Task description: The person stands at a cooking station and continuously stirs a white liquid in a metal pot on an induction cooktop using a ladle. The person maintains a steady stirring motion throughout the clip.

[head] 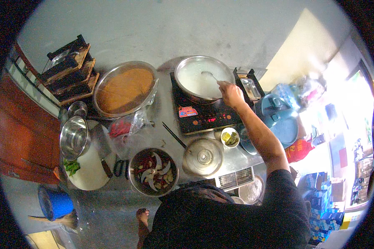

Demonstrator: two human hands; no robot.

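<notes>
My right hand [231, 94] grips the handle of a metal ladle [207, 74] over a wide steel pot [179, 86]. The ladle's bowl lies in the pot's cloudy whitish liquid [193, 76]. Beneath the pot is a black induction cooker [187, 123] with a lit red display. Down beside my body, away from the table, hangs my left hand [142, 214]; its fingers look curled, and whether anything is inside them is unclear. Nearest to it on the table is a steel blender bowl [133, 185] with curved blades [157, 163] above dried red chillies and pale pieces.
A large basin of orange-brown contents [127, 87] stands at the back left. A cleaver [101, 143] lies on the round cutting board [90, 183] near a steel bowl [74, 137]. Chopsticks [174, 134], a pot lid [194, 165] and a small cup [230, 138] sit before the cooker.
</notes>
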